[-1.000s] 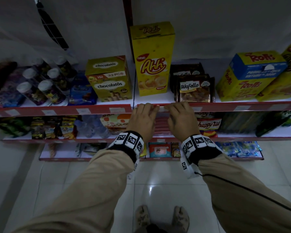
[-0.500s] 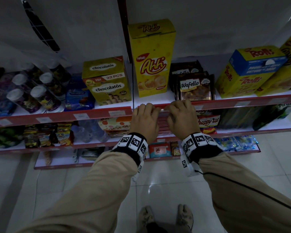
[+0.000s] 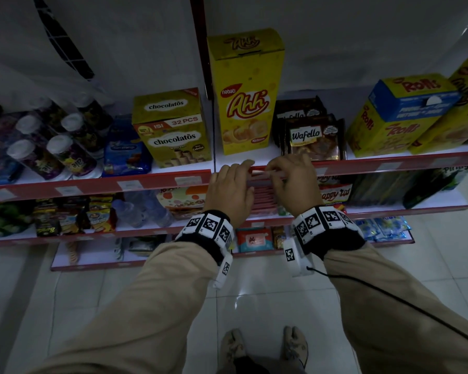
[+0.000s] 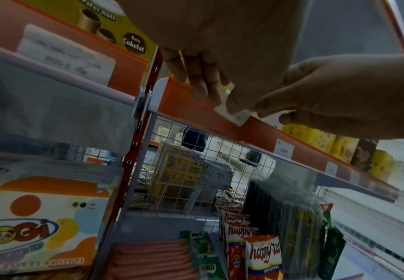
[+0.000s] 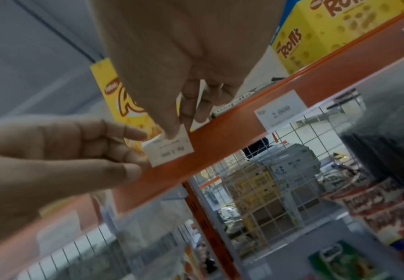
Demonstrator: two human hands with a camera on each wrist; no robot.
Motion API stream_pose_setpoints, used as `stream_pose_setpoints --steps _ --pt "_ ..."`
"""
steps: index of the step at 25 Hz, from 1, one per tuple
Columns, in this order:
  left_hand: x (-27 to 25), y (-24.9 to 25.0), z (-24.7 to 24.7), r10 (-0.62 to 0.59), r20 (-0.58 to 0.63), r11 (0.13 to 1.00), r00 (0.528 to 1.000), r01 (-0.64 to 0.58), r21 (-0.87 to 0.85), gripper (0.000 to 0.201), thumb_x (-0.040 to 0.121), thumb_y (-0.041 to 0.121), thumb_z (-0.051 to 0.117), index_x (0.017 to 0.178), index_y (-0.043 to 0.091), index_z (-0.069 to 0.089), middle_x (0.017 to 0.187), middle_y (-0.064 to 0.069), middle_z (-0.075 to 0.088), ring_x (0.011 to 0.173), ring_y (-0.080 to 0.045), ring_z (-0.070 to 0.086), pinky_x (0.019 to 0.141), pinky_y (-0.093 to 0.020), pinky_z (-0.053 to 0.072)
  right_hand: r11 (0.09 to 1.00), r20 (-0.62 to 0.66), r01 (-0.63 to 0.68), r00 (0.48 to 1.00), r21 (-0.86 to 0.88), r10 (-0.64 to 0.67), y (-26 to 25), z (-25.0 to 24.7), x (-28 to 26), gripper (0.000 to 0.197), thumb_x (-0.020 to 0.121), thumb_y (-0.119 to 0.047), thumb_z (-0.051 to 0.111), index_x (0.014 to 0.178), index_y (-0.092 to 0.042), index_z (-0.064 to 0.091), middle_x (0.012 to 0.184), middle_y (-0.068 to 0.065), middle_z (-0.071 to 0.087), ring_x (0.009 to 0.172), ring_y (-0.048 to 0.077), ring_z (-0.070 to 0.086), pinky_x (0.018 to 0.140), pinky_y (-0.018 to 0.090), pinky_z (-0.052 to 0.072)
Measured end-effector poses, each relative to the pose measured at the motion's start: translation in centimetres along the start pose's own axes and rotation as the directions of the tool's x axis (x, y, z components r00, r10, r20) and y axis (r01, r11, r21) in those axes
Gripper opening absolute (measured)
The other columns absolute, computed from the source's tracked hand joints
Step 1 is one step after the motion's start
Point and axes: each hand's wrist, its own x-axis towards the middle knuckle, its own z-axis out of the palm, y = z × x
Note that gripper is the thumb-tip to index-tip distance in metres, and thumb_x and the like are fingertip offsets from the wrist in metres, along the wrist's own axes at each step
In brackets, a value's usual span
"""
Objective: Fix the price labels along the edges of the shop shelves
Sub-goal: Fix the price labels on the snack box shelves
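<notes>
A small white price label (image 5: 170, 149) printed "Rp 2.000" lies tilted against the red shelf-edge strip (image 5: 304, 89), below the yellow Ahh box (image 3: 245, 95). My right hand (image 5: 179, 130) comes down from above and pinches the label's top edge between thumb and forefinger. My left hand (image 5: 136, 151) reaches in from the left with fairly straight fingers; their tips touch the label's left edge and the strip. In the head view both hands (image 3: 243, 168) (image 3: 274, 168) meet at the strip (image 3: 376, 164), with a sliver of the label (image 3: 257, 171) between them. The left wrist view shows the label (image 4: 234, 115) under the right hand (image 4: 256, 109).
Another "2.000" label (image 5: 280, 111) sits seated in the strip to the right, and more labels (image 3: 184, 180) line the left section. Chocolatos box (image 3: 173, 130), Wafello packs (image 3: 311, 139) and Rolls boxes (image 3: 400, 112) stand on the shelf. Lower shelves hold snacks; tiled floor below.
Both hands stay at the same spot on the strip. The fingertips have parted slightly, so a sliver of white label now shows between them. The head view has shifted a little.
</notes>
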Motion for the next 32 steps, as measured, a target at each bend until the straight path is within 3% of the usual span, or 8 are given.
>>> stream_pose_setpoints --steps 3,7,12,14,19,25,28,32 --pt "0.4 -0.2 -0.2 -0.105 -0.027 0.96 0.994 0.094 -0.265 0.049 0.091 0.022 0.053 0.138 0.014 0.041 0.103 0.0 0.063 0.103 -0.023 0.049 0.089 -0.037 0.04 0.936 -0.106 -0.132 0.979 0.327 0.175 -0.9 -0.2 0.1 0.009 0.088 -0.003 0.059 0.091 -0.008 0.066 0.084 0.002 0.065 0.081 0.015 0.06 0.076 0.024 0.049" --pt "1.2 -0.3 -0.4 -0.182 -0.044 0.904 0.982 0.149 -0.401 0.035 0.095 0.029 0.052 0.127 0.014 0.056 0.093 -0.001 0.068 0.099 -0.025 0.057 0.085 -0.038 0.048 0.656 0.012 -0.34 0.893 0.675 0.45 -1.6 0.1 0.3 0.011 0.086 -0.006 0.066 0.096 -0.002 0.064 0.084 0.005 0.066 0.072 0.004 0.062 0.066 0.015 0.051" --pt "1.5 -0.7 -0.4 -0.187 -0.054 0.864 0.981 0.138 -0.485 0.023 0.095 0.028 0.055 0.102 0.009 0.066 0.094 -0.009 0.068 0.093 -0.028 0.06 0.08 -0.041 0.05 0.475 0.172 -0.414 0.864 0.777 0.473 -2.4 1.2 -0.2 0.012 0.085 -0.005 0.068 0.095 -0.001 0.064 0.092 0.023 0.066 0.08 0.027 0.065 0.076 0.036 0.054" --pt "1.6 -0.8 -0.4 -0.186 -0.033 0.874 0.982 0.15 -0.462 0.02 0.094 0.026 0.057 0.098 0.007 0.064 0.092 -0.011 0.067 0.091 -0.029 0.059 0.078 -0.039 0.049 0.5 0.169 -0.411 0.872 0.762 0.459 -2.5 1.5 -0.2 0.014 0.084 -0.003 0.068 0.096 0.001 0.062 0.094 0.026 0.066 0.09 0.034 0.065 0.084 0.039 0.053" --pt "1.6 -1.1 -0.8 -0.185 0.02 0.9 0.983 0.178 -0.398 0.019 0.092 0.031 0.059 0.1 0.013 0.059 0.093 -0.008 0.063 0.083 -0.021 0.057 0.068 -0.025 0.04 0.637 0.088 -0.32 0.926 0.701 0.368 -2.4 1.1 0.5 0.015 0.088 -0.005 0.064 0.102 -0.004 0.063 0.078 0.002 0.061 0.076 0.013 0.059 0.07 0.018 0.049" --pt "2.2 -1.5 -1.2 -0.169 0.029 0.883 0.985 0.165 -0.439 0.014 0.089 0.026 0.064 0.09 0.013 0.062 0.085 -0.006 0.067 0.079 -0.022 0.062 0.072 -0.036 0.052 0.734 0.046 -0.293 0.94 0.613 0.337 -1.1 0.3 -0.1 0.007 0.084 -0.01 0.07 0.088 -0.004 0.068 0.077 0.004 0.067 0.069 0.008 0.062 0.063 0.016 0.049" --pt "2.5 -1.9 -1.5 -0.122 0.071 0.919 0.99 0.14 -0.369 0.012 0.09 0.027 0.062 0.091 0.015 0.061 0.087 -0.006 0.066 0.08 -0.023 0.06 0.072 -0.038 0.052 0.811 -0.013 -0.261 0.949 0.524 0.314 -0.4 -0.3 -0.1 0.013 0.086 -0.004 0.065 0.098 -0.009 0.066 0.087 0.0 0.066 0.075 0.004 0.059 0.07 0.018 0.047" --pt "2.7 -1.9 -1.9 -0.05 0.105 0.972 0.993 0.073 -0.222 0.008 0.091 0.023 0.06 0.096 0.018 0.061 0.092 -0.006 0.063 0.085 -0.026 0.057 0.073 -0.036 0.048 0.957 0.021 -0.006 1.0 0.289 0.0 -0.8 -1.1 1.1 0.032 0.084 -0.006 0.064 0.116 -0.013 0.064 0.11 0.006 0.062 0.099 0.017 0.053 0.082 0.024 0.041"
